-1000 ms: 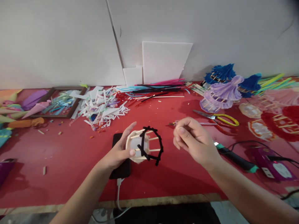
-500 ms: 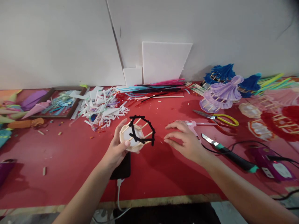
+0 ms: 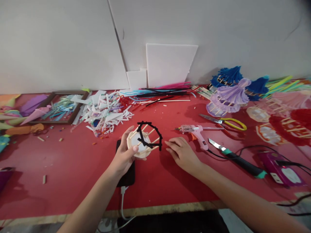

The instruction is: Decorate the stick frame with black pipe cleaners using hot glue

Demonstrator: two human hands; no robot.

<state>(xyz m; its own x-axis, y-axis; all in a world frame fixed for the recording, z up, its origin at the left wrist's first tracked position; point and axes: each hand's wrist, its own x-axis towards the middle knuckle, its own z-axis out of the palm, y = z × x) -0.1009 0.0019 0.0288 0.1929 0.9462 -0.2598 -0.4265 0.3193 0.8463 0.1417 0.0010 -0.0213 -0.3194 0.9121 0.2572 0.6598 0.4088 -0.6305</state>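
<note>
The left hand (image 3: 123,158) has its thumb and fingers shut on the pale bottom (image 3: 134,139) of a little stick cage, tipped in the near middle. The right hand (image 3: 186,157) has moved closer to its black ring (image 3: 158,132), half open, nothing seen in it. Now both hands are by the cage. The pink glue gun (image 3: 199,137) lies farther right.

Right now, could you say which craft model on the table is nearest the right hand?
The lilac model; the blue, pink and red models sit farther away.
</note>
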